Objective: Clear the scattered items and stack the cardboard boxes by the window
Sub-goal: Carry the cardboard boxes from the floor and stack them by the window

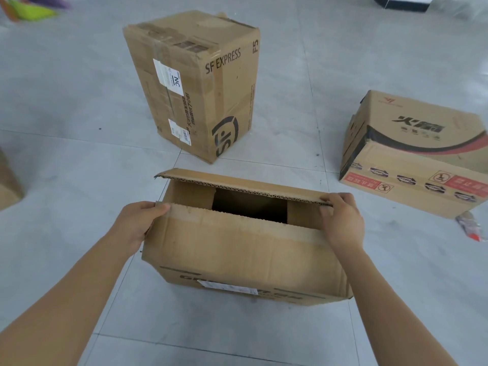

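Observation:
A brown cardboard box (243,254) sits on the grey tiled floor right in front of me, its top flaps partly apart over a dark gap. My left hand (137,225) grips the near flap at the box's left corner, thumb on top. My right hand (343,220) holds the far flap's right end, fingers curled over its edge. A tall taped box marked SF EXPRESS (195,85) stands upright behind it. A wider printed box (417,154) lies at the right.
Part of another cardboard box (8,180) shows at the left edge. A small crumpled wrapper (471,227) lies on the floor by the printed box. Blurred green and purple items (34,9) lie far left, a black-and-white object (404,2) far right.

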Demonstrator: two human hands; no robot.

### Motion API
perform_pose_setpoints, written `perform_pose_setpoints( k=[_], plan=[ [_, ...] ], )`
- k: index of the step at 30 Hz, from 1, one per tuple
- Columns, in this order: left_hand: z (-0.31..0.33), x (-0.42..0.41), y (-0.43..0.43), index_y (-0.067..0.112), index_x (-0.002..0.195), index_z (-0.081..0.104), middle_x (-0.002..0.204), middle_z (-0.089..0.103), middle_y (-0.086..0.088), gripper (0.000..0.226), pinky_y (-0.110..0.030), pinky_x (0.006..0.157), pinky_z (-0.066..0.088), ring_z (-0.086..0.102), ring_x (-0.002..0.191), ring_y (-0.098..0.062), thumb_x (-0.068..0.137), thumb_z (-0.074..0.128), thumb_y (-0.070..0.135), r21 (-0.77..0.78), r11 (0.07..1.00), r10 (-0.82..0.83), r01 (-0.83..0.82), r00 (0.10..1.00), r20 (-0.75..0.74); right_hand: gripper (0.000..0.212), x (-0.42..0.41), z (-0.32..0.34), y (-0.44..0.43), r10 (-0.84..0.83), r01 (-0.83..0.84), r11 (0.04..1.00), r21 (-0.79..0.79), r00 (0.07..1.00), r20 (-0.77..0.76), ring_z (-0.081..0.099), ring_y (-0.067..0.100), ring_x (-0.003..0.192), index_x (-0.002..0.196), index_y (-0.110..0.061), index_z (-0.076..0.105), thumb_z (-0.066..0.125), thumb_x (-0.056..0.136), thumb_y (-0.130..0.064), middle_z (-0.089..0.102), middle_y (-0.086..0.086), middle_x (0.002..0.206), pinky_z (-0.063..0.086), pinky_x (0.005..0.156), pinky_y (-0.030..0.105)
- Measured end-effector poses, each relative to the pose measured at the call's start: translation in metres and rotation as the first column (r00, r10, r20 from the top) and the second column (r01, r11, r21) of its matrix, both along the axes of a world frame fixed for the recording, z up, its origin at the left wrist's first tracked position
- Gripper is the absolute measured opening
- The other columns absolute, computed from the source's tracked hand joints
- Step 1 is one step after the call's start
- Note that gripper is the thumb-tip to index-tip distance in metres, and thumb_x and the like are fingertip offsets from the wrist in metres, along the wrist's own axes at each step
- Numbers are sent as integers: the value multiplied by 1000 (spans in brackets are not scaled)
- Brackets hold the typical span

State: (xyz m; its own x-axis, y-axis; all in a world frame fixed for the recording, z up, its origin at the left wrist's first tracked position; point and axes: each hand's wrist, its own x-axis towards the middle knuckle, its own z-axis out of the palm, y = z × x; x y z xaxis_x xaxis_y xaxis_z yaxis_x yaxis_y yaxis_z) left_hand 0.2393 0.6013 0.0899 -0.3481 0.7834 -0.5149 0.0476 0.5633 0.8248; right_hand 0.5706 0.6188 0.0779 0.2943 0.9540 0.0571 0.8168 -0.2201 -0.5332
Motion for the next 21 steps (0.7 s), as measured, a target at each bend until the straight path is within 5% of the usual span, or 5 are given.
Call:
perform_pose_setpoints(
  k=[4, 8, 13, 16, 21],
  plan=[
    [-2, 5, 6, 8, 81, 58, 85, 59, -7, 12, -28, 65, 43, 54, 74, -17, 92, 57, 12, 8, 1000, 4, -5, 1000, 11, 22, 2, 3, -4, -4, 8, 997, 76, 999, -49, 56, 33, 97, 109, -3, 64, 53, 91, -10, 57, 11, 116, 33, 72, 28],
    [4, 13, 10, 8, 81, 58, 90, 59, -8, 11, -34, 79, 42, 55, 85, -23, 91, 58, 13, -24, 999, 22, -24, 999, -49, 19, 7, 10, -6, 15, -10, 994, 105, 999, -45, 57, 33, 88, 103, -1, 66, 54, 91, -10, 60, 15, 104, 24, 63, 25],
    [64, 25, -19, 5, 100, 63, 91, 58, -3, 15, -32, 82, 38, 53, 84, -17, 89, 61, 16, -17, 997, 68, -73, 972, -226, 18, 20, 58, -49, -32, 30, 999, -32, 998, -46, 58, 31, 84, 101, -4, 67, 54, 92, -13, 62, 12, 98, 22, 60, 24],
    [108, 37, -49, 0, 110, 63, 84, 59, -1, 25, -23, 71, 41, 53, 77, -13, 87, 62, 11, -9, 996, 85, -89, 972, -220, 19, 31, 112, -76, -52, 43, 989, -144, 997, -59, 56, 26, 82, 101, -7, 67, 53, 93, -18, 63, 8, 100, 23, 61, 24],
    [212, 80, -69, 7, 101, 61, 76, 54, 8, 13, -19, 66, 41, 51, 73, -10, 88, 61, 8, -40, 998, 34, -40, 987, -157, 24, 73, 234, -101, -81, 129, 938, -320, 984, 161, 49, 27, 108, 109, -18, 64, 46, 97, -28, 59, 2, 114, 33, 71, 29]
  ],
)
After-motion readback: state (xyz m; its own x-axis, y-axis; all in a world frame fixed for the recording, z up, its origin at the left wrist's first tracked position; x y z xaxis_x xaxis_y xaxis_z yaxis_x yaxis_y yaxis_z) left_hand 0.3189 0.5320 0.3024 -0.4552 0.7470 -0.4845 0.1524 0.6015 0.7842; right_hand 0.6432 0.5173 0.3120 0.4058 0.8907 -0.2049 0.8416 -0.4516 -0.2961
